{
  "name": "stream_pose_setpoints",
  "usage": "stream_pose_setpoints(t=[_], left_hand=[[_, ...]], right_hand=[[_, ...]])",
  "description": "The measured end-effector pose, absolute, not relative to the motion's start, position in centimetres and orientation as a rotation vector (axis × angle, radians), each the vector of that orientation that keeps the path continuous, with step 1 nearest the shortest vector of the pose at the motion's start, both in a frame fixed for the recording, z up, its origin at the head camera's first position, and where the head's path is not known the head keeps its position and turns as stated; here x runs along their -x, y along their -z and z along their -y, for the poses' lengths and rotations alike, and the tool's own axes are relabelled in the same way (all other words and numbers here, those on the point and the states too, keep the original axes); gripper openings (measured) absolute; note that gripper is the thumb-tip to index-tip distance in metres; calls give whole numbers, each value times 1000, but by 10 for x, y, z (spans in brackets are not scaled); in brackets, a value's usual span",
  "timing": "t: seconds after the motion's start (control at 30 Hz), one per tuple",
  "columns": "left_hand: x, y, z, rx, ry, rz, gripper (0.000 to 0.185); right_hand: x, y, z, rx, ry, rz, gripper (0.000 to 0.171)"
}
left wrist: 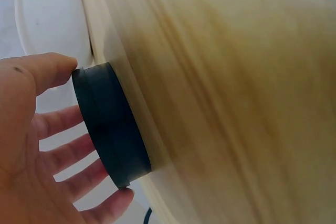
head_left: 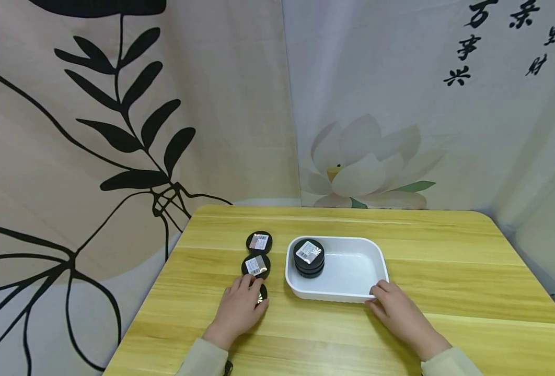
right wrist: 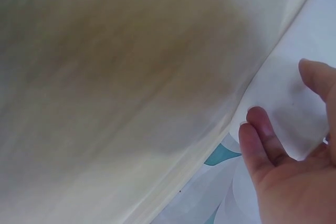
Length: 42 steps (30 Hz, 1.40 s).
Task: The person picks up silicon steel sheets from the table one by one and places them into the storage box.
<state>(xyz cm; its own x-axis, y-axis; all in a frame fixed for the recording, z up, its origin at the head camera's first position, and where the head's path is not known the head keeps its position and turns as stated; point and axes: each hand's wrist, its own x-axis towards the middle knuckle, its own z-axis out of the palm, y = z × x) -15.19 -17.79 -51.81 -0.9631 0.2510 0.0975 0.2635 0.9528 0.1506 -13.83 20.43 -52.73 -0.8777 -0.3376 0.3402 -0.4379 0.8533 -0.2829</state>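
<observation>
My left hand (head_left: 241, 308) holds a round black tin (left wrist: 111, 124) at the near end of a short row on the table. In the left wrist view, the thumb is at one edge and the fingers spread around the other side; the tin stands close to the wood. Two more black tins, the far one (head_left: 259, 242) and the middle one (head_left: 256, 265), lie beyond it with silvery labels up. My right hand (head_left: 402, 313) grips the near right corner of a white plastic tray (head_left: 353, 269). Inside the tray, at its left end, stands a stack of black tins (head_left: 309, 257).
The wooden table (head_left: 437, 261) has rounded far corners. Behind it hangs a curtain (head_left: 240, 104) printed with black leaves, a pale lotus and characters. A small dark object (head_left: 228, 367) shows beside the left sleeve (head_left: 204, 359).
</observation>
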Motion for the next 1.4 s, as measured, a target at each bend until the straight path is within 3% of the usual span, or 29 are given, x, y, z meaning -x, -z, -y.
stream_pose_setpoints(t=[1.4], left_hand=[[157, 514, 181, 269, 433, 3093, 51]], right_hand=[[137, 528, -203, -553, -571, 2779, 16]])
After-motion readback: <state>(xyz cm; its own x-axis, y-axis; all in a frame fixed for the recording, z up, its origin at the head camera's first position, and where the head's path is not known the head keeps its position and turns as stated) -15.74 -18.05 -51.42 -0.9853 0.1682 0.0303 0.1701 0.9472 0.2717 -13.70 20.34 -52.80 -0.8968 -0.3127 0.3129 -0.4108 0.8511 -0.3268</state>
